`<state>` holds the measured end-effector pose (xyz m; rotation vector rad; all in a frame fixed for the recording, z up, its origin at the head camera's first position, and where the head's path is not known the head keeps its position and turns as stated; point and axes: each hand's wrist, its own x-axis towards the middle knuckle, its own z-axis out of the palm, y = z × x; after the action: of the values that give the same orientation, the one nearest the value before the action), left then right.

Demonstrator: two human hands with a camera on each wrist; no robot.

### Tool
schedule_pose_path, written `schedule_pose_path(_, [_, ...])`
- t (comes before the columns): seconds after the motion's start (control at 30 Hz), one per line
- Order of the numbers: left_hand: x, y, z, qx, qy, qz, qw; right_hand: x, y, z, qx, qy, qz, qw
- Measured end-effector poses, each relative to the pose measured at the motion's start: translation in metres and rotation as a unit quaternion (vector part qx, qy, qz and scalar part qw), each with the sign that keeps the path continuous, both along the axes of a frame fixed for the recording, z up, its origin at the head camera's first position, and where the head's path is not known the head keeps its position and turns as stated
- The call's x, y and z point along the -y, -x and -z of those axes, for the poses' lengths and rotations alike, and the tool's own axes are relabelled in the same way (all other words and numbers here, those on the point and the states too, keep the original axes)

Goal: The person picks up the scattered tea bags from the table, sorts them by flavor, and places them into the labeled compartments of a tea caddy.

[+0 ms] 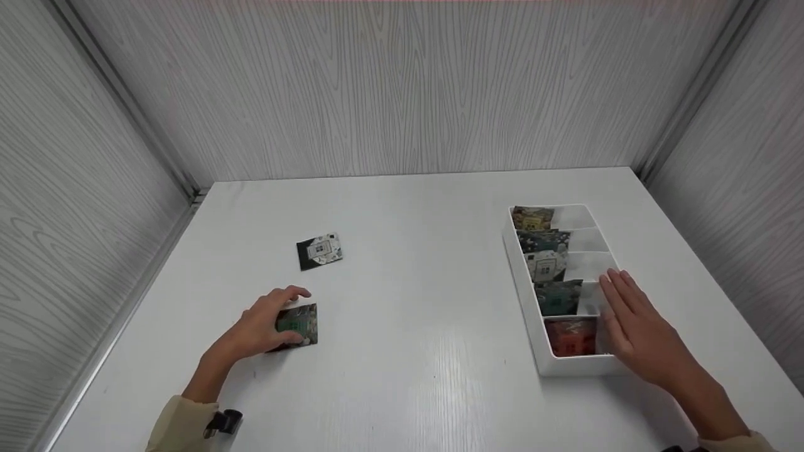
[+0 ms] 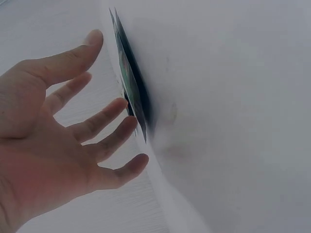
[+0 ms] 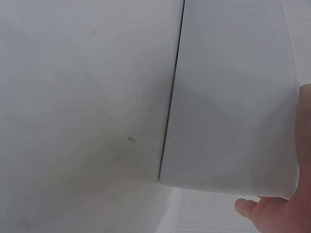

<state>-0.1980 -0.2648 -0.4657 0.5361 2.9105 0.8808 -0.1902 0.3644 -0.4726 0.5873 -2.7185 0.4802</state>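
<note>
My left hand (image 1: 259, 325) is spread around a dark green flat packet (image 1: 306, 323) on the table, thumb and fingers apart. In the left wrist view the green packet (image 2: 129, 77) shows edge-on, with what looks like a second thin edge behind it. Its surface is near the fingertips; whether they touch it I cannot tell. My right hand (image 1: 647, 339) lies with straight fingers on the right rim of a white divided box (image 1: 581, 366). From the right wrist, the box's outer wall (image 3: 233, 121) fills the middle, and the right hand (image 3: 282, 216) shows only partly.
A black-and-white packet (image 1: 320, 251) lies behind the left hand. In the box's compartments stand a yellow packet (image 1: 532, 220), a dark patterned packet (image 1: 543, 241), a black-and-white one, a green packet (image 1: 558, 298) and a red packet (image 1: 571, 337). Grey panels (image 1: 402, 94) enclose the table.
</note>
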Motion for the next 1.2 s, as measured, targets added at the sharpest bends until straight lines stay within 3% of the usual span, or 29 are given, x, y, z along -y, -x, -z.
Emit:
schedule_pose_path(0.3, [0.004, 0.002, 0.004, 0.007, 0.012, -0.008, 0.9999, 0.0, 0.001, 0.001, 0.003, 0.005, 0.001, 1.0])
schedule_pose_path(0.57, [0.0, 0.007, 0.004, 0.023, -0.009, -0.024, 0.9994, -0.001, 0.002, 0.0, 0.006, 0.008, -0.003, 1.0])
schedule_pose_path(0.97, [-0.005, 0.011, 0.005, 0.0, -0.058, -0.036, 0.9977, 0.0, 0.002, 0.0, -0.001, 0.006, -0.001, 1.0])
schedule_pose_path(1.2, [-0.009, 0.016, 0.0, -0.02, -0.061, -0.032, 0.9974, -0.001, 0.001, 0.001, 0.0, 0.007, -0.001, 1.0])
